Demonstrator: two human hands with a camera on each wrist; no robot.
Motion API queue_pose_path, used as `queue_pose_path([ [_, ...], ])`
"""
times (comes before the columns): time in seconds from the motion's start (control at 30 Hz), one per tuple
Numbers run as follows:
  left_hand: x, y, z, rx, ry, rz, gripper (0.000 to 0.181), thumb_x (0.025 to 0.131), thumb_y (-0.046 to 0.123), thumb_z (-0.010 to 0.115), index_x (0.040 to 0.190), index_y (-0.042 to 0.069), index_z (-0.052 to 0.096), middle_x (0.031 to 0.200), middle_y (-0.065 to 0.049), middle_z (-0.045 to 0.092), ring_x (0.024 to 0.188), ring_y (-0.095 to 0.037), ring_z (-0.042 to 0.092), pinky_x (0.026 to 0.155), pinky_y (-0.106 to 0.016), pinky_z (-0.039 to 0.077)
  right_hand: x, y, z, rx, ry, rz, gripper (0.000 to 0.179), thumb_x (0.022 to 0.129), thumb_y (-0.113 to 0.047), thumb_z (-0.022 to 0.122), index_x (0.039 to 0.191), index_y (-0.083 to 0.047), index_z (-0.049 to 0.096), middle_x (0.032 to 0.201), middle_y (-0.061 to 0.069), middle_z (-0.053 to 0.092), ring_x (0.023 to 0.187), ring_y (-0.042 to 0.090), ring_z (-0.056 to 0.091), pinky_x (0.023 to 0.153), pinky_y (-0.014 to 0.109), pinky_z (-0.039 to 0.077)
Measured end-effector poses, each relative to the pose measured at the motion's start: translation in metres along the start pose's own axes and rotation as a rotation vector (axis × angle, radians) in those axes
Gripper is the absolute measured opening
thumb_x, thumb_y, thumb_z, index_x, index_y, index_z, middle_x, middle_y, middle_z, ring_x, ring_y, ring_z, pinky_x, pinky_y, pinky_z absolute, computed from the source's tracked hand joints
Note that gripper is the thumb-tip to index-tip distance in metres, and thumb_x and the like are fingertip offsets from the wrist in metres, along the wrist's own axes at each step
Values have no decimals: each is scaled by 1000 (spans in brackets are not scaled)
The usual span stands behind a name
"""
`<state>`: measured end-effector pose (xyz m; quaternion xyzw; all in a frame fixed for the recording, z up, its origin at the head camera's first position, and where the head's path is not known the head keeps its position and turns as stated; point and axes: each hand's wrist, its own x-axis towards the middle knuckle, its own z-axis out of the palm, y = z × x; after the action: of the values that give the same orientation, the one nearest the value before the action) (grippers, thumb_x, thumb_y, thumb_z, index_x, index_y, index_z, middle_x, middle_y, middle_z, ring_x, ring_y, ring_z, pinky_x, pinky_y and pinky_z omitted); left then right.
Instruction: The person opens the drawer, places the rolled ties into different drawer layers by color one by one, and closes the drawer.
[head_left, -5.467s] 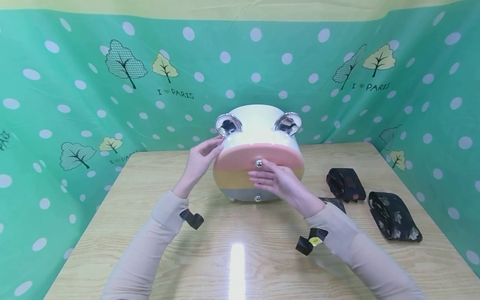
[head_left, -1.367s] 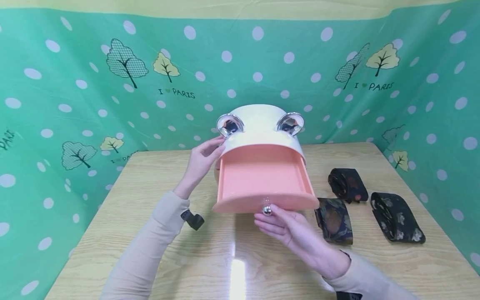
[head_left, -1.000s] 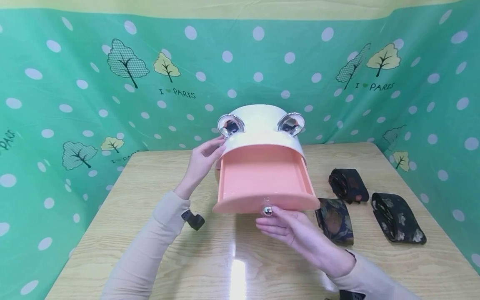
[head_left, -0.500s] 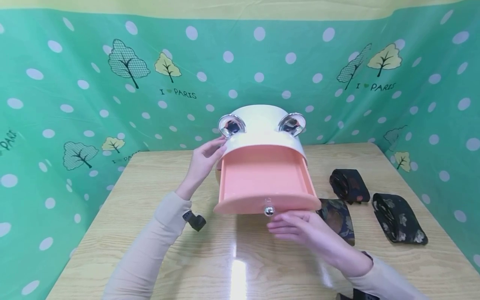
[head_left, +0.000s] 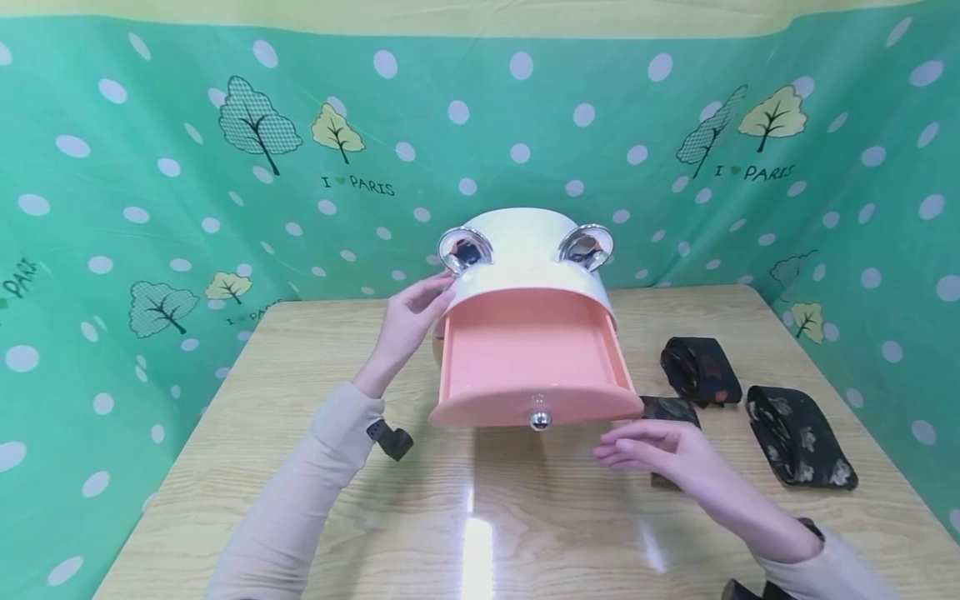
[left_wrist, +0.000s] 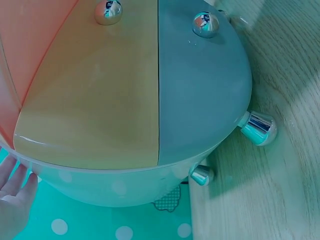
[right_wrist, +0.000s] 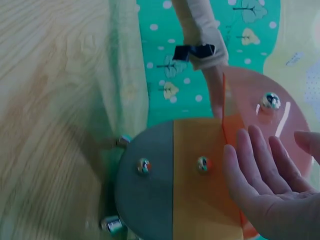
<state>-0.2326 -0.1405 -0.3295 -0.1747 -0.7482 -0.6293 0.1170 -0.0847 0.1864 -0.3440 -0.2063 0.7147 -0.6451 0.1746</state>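
A white rounded drawer box (head_left: 517,242) with two shiny silver eye-like bulges stands at the table's back. Its pink top drawer (head_left: 528,350) is pulled out, and no item shows inside. My left hand (head_left: 405,329) rests its fingers against the box's left side. In the left wrist view, the yellow (left_wrist: 100,100) and grey (left_wrist: 200,85) drawer fronts are closed. My right hand (head_left: 675,454), holding nothing, is to the right of the drawer's silver knob (head_left: 540,420), fingers loosely extended. Behind that hand lies a folded dark patterned cloth (head_left: 670,408), partly hidden.
Two more folded dark cloths lie on the right: one with a reddish spot (head_left: 701,371), another with pale flowers (head_left: 801,437). The box stands on a light wooden table (head_left: 337,517). A green dotted curtain (head_left: 517,117) surrounds the back and sides.
The pink drawer, closed at first, has been pulled out. My right hand has let go of its knob and moved right toward the nearest cloth. My left hand stays on the box.
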Motion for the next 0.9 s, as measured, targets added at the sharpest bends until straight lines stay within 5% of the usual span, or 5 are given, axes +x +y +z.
queue_pose_path([
  [0.13,0,0,-1,3,-2,-4,33,85,16,59,112,-2,57,125,-10,51,114,-20,49,96,-26,40,-8,-2,-12,-11,6,-58,25,93,-4,40,111,-1,57,100,8,66,92,25,62,84,24,49],
  [0.5,-8,29,4,5,-8,-34,30,86,6,55,112,-10,53,127,-18,48,117,-27,45,98,-29,39,-23,-13,-41,-215,167,87,29,94,-15,42,116,3,52,99,9,66,91,17,62,77,22,51],
  [0.9,0,0,0,-1,5,0,33,85,18,60,111,-1,58,125,-8,52,114,-17,49,95,-24,41,-19,0,-76,-381,226,101,33,96,-22,38,122,-4,49,102,1,65,91,11,62,77,13,47],
])
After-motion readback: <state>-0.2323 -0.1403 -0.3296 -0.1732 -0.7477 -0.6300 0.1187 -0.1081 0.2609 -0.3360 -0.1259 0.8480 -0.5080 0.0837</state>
